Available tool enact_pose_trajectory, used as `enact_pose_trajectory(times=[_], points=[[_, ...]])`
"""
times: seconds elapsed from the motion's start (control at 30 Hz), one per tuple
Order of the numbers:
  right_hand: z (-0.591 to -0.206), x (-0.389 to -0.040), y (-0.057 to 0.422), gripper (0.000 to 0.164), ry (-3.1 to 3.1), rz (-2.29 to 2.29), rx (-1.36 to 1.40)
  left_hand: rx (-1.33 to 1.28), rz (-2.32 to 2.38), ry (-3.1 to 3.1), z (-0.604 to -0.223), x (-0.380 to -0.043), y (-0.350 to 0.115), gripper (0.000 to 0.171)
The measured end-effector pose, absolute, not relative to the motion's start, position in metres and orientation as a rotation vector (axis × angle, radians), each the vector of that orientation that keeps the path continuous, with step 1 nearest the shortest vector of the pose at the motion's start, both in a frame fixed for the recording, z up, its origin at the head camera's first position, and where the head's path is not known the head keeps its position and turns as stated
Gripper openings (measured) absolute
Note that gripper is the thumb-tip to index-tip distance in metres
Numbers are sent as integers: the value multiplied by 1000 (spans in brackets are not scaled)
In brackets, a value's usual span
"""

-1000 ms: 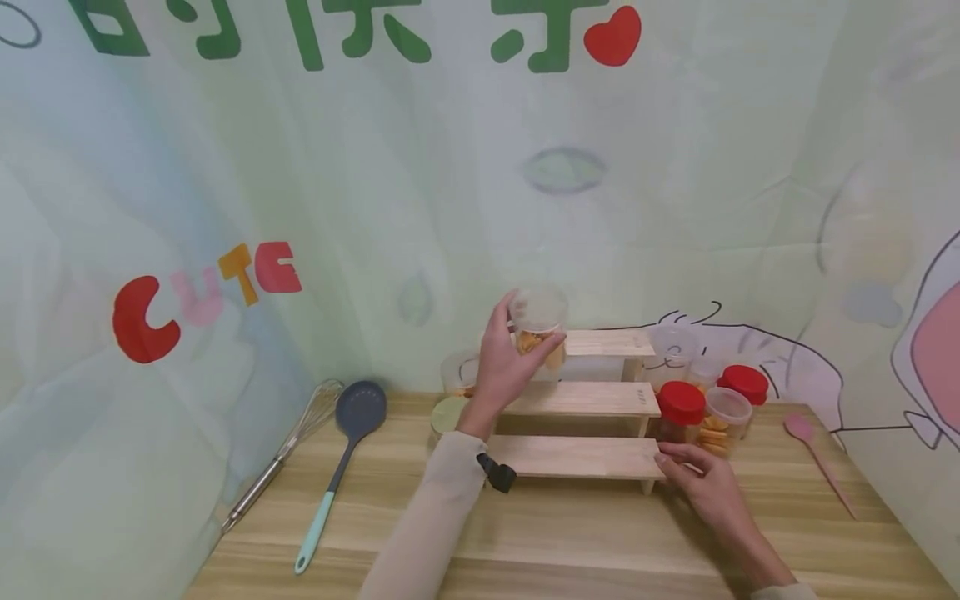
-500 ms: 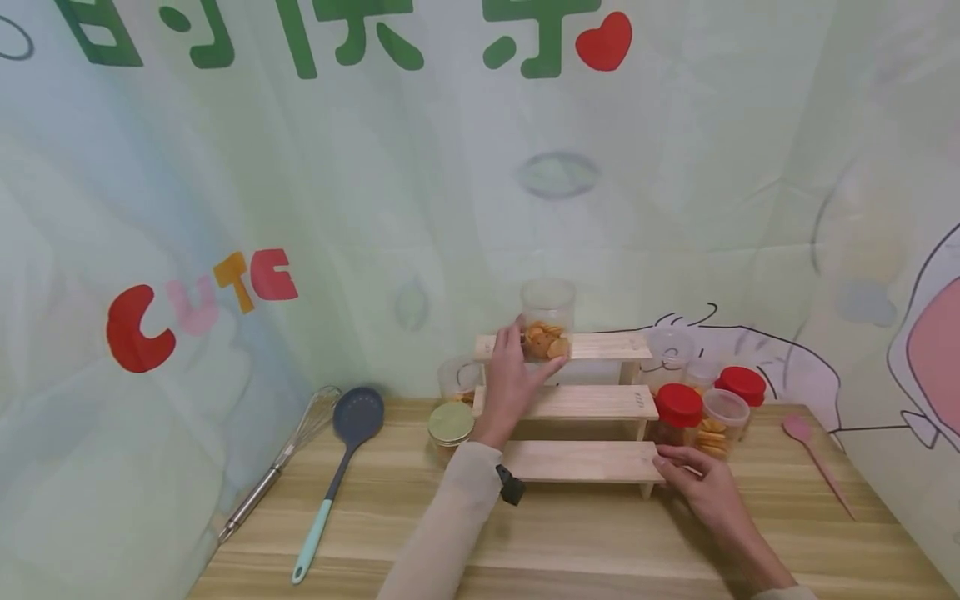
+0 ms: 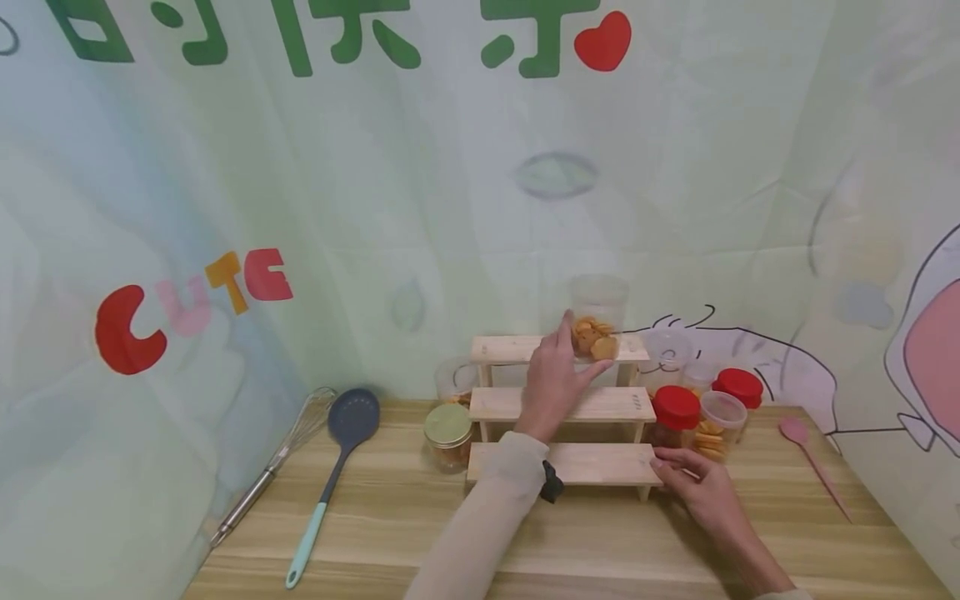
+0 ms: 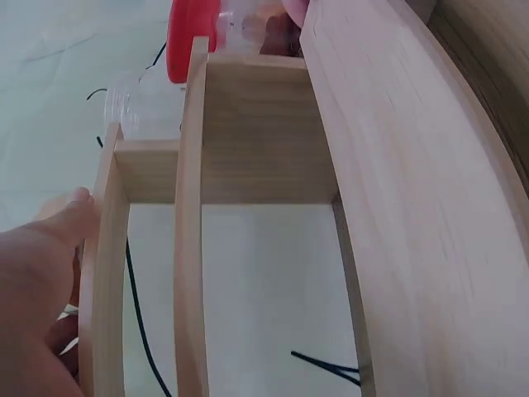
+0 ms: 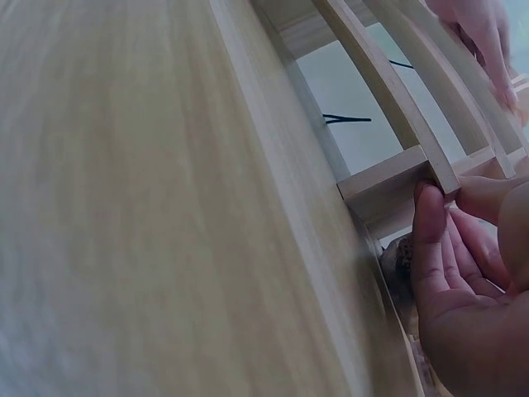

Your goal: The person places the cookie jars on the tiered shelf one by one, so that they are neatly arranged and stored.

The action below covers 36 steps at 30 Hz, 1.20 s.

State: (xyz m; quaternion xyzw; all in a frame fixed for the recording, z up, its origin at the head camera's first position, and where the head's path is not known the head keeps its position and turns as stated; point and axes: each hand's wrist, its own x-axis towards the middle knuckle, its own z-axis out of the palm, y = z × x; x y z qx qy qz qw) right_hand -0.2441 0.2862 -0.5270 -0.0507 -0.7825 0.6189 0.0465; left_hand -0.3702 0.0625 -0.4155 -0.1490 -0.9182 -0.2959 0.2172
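Observation:
On the top tier of a three-tier wooden rack (image 3: pixel 558 404), toward its right end, is a clear jar of round biscuits (image 3: pixel 596 329). My left hand (image 3: pixel 557 379) holds this jar, with the fingers at its left side and the thumb across its front. Whether the jar's base touches the board cannot be seen for sure. At the rack's lower right corner, my right hand (image 3: pixel 697 487) pinches the end of the bottom board. The right wrist view shows that thumb and fingers at the board's corner (image 5: pixel 442 186). The jar is out of sight in the left wrist view.
Right of the rack stand red-lidded jars (image 3: pixel 677 408) and a clear-lidded biscuit jar (image 3: pixel 720 425). A green-lidded jar (image 3: pixel 448 437) stands on the left. Farther left lie a skimmer (image 3: pixel 354 417) and a whisk (image 3: pixel 281 458). A pink spoon (image 3: pixel 813 467) lies far right.
My left hand has brought the biscuit jar down to the top tier and then rightward along it. The right hand has stayed at the bottom board's end.

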Motion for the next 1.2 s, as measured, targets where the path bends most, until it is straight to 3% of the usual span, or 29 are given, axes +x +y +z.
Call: enact_pose_trajectory(times=[0.3,0.73,0.97,1.2], points=[[-527,-245,287,44,-2406,1883,-171,-340,-777,-2602,-416,-375,83,104],[-528,-246,288,47,-2439,1856,-182,-416,-970,-2559,-415,-372,71,111],[-527,-247,289,46,-2430,1862,-183,-645,-1337,-2261,-424,-358,32,81],[-527,-246,290,48,-2437,1875,-177,-632,-1251,-2182,-439,-332,-37,66]])
